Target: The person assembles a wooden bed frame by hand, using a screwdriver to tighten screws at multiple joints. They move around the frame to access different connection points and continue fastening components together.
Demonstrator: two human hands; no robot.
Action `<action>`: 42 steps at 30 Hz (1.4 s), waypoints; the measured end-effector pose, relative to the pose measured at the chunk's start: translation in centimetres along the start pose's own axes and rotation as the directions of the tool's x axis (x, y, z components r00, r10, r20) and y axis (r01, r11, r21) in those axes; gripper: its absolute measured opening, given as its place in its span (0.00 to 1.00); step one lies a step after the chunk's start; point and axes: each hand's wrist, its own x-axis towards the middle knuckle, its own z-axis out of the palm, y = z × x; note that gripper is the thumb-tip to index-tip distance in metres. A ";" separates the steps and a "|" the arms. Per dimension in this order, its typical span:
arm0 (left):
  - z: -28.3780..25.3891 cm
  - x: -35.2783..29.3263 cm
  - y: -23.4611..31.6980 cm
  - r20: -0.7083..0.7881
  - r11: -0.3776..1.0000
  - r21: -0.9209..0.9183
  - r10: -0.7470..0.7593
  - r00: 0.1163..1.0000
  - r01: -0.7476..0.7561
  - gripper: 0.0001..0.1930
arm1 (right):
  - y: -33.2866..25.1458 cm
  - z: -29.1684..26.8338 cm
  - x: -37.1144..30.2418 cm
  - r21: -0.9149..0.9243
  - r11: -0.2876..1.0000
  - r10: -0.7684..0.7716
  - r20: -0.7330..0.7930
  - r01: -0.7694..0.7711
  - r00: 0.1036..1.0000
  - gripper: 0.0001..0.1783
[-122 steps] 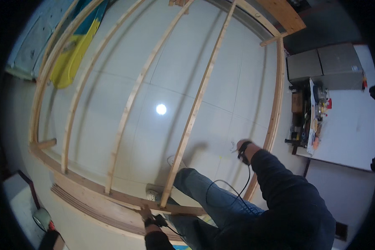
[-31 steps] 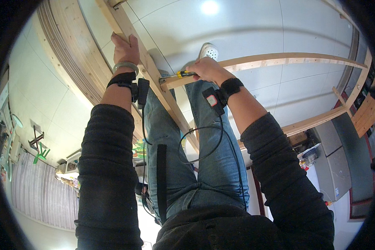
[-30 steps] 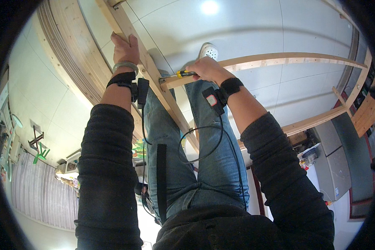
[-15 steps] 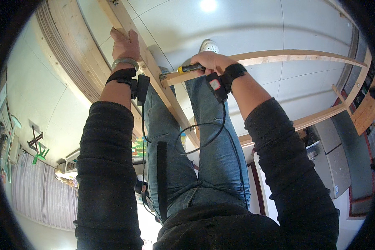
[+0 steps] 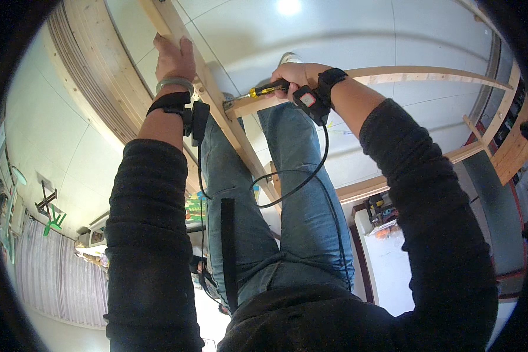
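My left hand [image 5: 175,58] is wrapped round a long pale wooden beam [image 5: 218,107] that runs slantwise in front of me. In my right hand [image 5: 297,78] is a screwdriver [image 5: 268,88] with a black and yellow handle, its shaft pointing left. The tip meets a small metal bracket [image 5: 228,104] in the corner where a wooden rail [image 5: 257,105] joins the beam. Whether the tip sits in a screw is too small to tell. My right fingers close round the handle and partly hide it.
Stacked wooden boards [image 5: 102,73] lie to the left of the beam. The rail curves off to a wooden frame [image 5: 500,114] at the far right. A black cable [image 5: 324,149] loops from my right wrist across my legs. A green stool [image 5: 54,221] is at the left.
My right forearm and elbow have swung outward to the right, and the right wrist has turned. The screwdriver tip stays at the bracket. My left hand keeps its hold on the beam.
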 end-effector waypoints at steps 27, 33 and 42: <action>0.4 0.3 -0.3 -0.035 1.000 0.019 -0.003 0.999 0.004 0.29 | 3.4 0.3 0.5 -0.763 -0.644 -0.760 0.630 -0.054 0.162 0.09; 0.2 0.1 0.0 -0.062 1.000 0.015 0.014 0.998 -0.013 0.29 | 3.9 0.9 2.1 -0.740 0.496 -0.814 -0.213 0.455 0.541 0.15; -0.3 -0.2 0.6 -0.023 0.998 0.060 -0.033 0.999 0.034 0.31 | 3.1 0.3 -0.3 -0.367 0.867 -0.440 -0.242 0.338 0.865 0.22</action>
